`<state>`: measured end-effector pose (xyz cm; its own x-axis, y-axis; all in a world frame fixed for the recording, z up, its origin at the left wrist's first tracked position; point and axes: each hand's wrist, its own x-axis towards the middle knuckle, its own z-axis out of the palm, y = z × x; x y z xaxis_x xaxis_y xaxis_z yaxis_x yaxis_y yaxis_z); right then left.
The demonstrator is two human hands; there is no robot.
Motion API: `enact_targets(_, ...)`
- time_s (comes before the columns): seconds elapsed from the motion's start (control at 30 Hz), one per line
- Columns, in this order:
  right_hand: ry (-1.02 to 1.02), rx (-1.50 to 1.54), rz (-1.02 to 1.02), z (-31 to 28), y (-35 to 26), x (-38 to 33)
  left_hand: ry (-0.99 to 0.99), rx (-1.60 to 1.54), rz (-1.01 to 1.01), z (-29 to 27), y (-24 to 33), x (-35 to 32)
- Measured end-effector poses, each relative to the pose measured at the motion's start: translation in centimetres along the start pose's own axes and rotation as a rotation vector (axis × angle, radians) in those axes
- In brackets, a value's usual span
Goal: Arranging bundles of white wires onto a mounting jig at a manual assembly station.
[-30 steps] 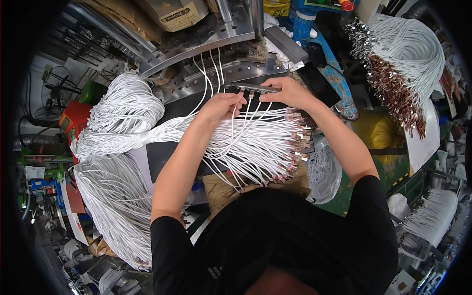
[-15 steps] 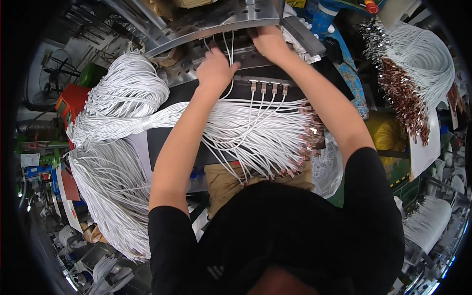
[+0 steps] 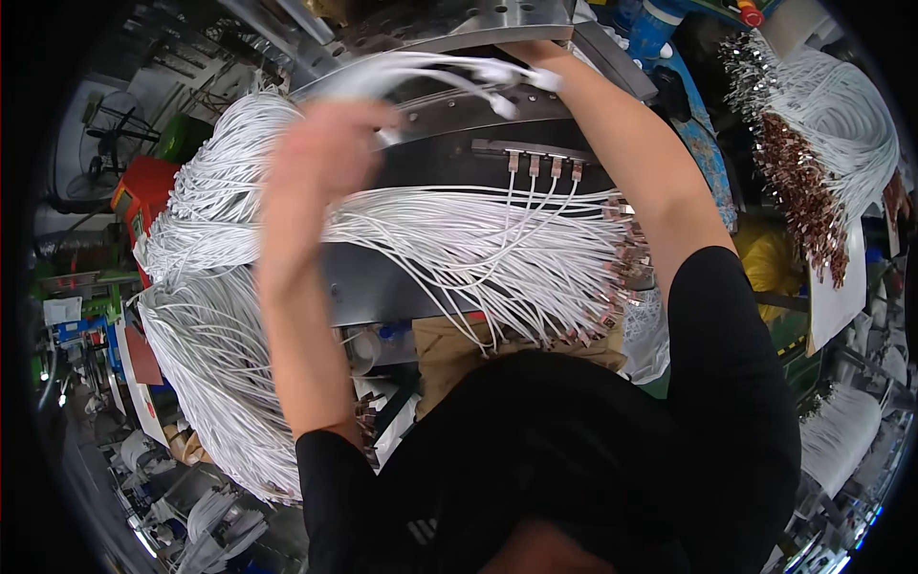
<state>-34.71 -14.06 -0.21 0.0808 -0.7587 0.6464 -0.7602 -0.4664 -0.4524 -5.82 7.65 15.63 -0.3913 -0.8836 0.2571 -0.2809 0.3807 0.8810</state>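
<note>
My left hand [image 3: 330, 148], smeared by motion, is at the left of the metal machine. A few white cables [image 3: 421, 63] trail from its fingers to the right, their pale tips in the air before the machine. My right hand [image 3: 535, 48] reaches under the metal housing [image 3: 449, 36], which hides its fingers. Below, a thick bundle of white cables [image 3: 459, 225] with coppery metal ends [image 3: 626, 249] lies across the work surface. Several coppery terminals [image 3: 535, 165] sit in a row on a dark metal bar [image 3: 492, 146], with cables running down from them.
Big heaps of white cable [image 3: 229, 153] lie at the left, beside a red box [image 3: 143, 196]. At the right hangs a coil of cables [image 3: 841, 124] with silvery and coppery ends. A yellow bag [image 3: 765, 253] and a blue bench edge [image 3: 703, 115] are nearby.
My left hand has moved left from the machine, drawing the white cables out with it. My right hand has gone deeper under the housing. The whole view has shifted slightly.
</note>
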Motion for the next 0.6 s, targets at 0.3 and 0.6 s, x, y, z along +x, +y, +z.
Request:
enact_targets(0.3,-0.197,-0.086,-0.050,-6.2,-6.1,-8.0,0.706,0.653,-0.290,-7.1,-11.4,-5.6)
enact_targets(0.6,-0.764,0.087,0.238,-17.8,-6.1,-14.9,0.002,0.475,0.451,15.8,-6.9,-4.7)
